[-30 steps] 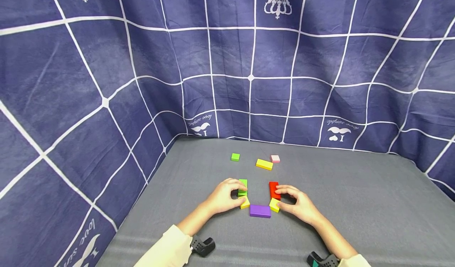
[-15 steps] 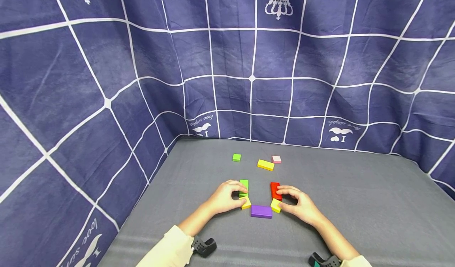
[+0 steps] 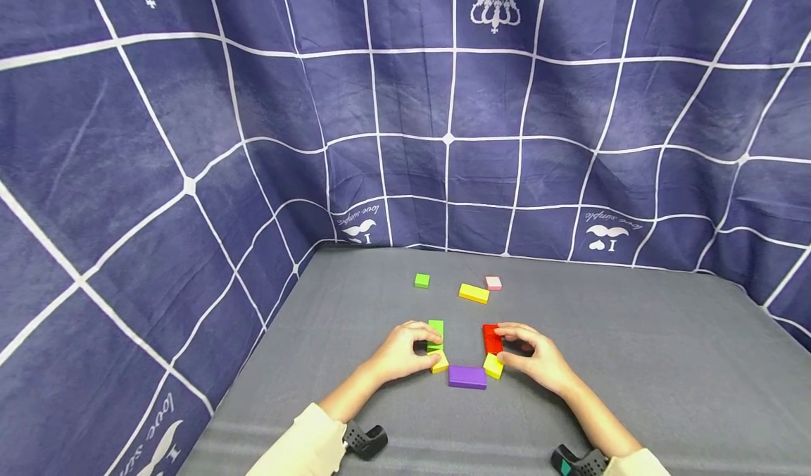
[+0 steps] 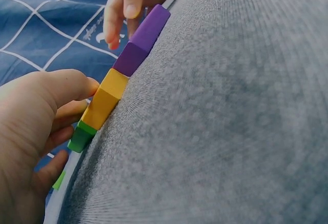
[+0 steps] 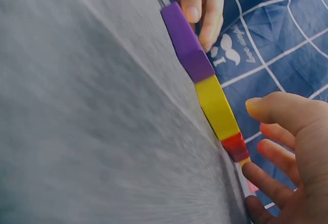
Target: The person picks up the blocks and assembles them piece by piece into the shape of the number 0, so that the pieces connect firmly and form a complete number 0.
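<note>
In the head view, several small blocks form a U on the grey cloth. My left hand [image 3: 399, 351] is at its left arm, fingers over the green block [image 3: 436, 327] and thumb tip at a yellow block [image 3: 439, 365]. A purple block [image 3: 467, 378] lies across the near end. To its right sits another yellow block [image 3: 493, 367], with a red block [image 3: 491, 334] behind it. My right hand [image 3: 541, 360] has its fingertips over the red block's edge. A gap shows between its thumb [image 5: 264, 108] and the yellow block [image 5: 218, 106] in the right wrist view.
Farther back on the grey surface [image 3: 602, 321] lie a small green block [image 3: 422, 281], a long yellow block [image 3: 474, 293] and a pink block [image 3: 493, 283]. A blue curtain [image 3: 405, 96] with white lines stands behind and along the left.
My right hand has shifted slightly, its fingers spreading a little and its thumb lifting toward the yellow block's far edge. The left hand and the blocks look much the same.
</note>
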A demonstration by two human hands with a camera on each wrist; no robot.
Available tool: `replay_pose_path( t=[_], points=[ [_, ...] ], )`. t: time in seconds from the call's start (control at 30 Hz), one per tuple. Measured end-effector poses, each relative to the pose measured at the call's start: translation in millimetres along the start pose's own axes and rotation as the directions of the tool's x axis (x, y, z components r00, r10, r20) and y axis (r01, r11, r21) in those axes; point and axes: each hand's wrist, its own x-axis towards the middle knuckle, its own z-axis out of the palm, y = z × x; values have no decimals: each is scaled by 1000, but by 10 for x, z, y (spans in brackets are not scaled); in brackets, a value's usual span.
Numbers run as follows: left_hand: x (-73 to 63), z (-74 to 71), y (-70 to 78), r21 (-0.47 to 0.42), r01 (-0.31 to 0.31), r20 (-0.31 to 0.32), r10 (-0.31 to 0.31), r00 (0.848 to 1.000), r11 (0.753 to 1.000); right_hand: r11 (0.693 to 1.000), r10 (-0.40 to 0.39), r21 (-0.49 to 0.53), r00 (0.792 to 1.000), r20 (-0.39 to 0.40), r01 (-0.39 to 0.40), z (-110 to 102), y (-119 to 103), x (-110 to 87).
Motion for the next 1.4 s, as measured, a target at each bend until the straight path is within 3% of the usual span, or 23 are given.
replay_pose_path(
  t=[0.3,0.57,0.8,1.0,1.4],
  points=[
    [10,-15,5,-22,6,2,-6,1000,1000,988,151,0,988,36,-152,-111,49,271],
    [-15,-14,-1,-28,8,-9,-8,1000,1000,986,168,-1,985,35,-168,-135,83,487],
    [-8,-16,-7,-35,0,-11,-1,1000,999,974,213,-73,977,6,-212,-195,91,674],
    [-3,-16,-8,-29,-2,-7,2,1000,1000,974,190,-124,982,-3,-189,-209,145,849],
    [-4,-18,-21,-43,6,4,-6,1000,999,939,258,-227,965,-35,-259,-225,269,1056]
  ],
)
